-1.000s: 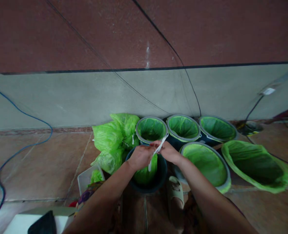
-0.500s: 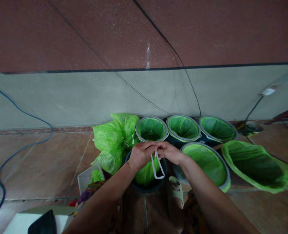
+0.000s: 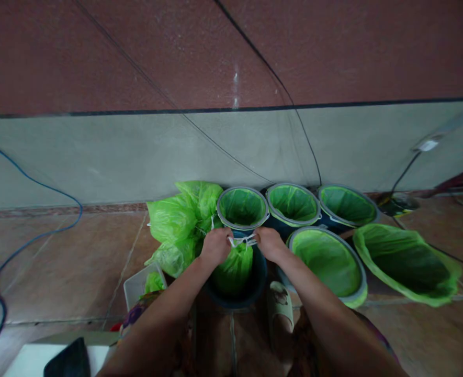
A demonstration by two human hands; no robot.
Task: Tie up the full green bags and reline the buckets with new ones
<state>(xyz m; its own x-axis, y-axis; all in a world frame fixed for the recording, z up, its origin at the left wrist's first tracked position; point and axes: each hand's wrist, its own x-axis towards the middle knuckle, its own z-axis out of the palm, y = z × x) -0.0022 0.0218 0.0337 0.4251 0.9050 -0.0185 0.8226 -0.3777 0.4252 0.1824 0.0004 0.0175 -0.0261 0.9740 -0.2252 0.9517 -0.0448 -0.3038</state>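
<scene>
A green garbage bag (image 3: 233, 269) with its neck gathered sits inside a dark bucket (image 3: 237, 302) between my feet. White drawstring (image 3: 244, 241) crosses over the bag's neck. My left hand (image 3: 217, 246) is closed on one end of the drawstring, and my right hand (image 3: 269, 243) grips the other end. Both hands are held level above the bucket, a short way apart, with the string stretched between them. The fingertips are partly turned away from view.
Lined buckets (image 3: 243, 208) stand along the wall, with another lined bucket (image 3: 327, 262) and an open green bag (image 3: 407, 264) at right. Tied green bags (image 3: 174, 217) lie left, beside a white bin (image 3: 137, 288). A blue cable (image 3: 38, 238) crosses the floor.
My hands have moved apart from each other, pulling the white drawstring from a hanging loop into a taut line across the bag's gathered neck.
</scene>
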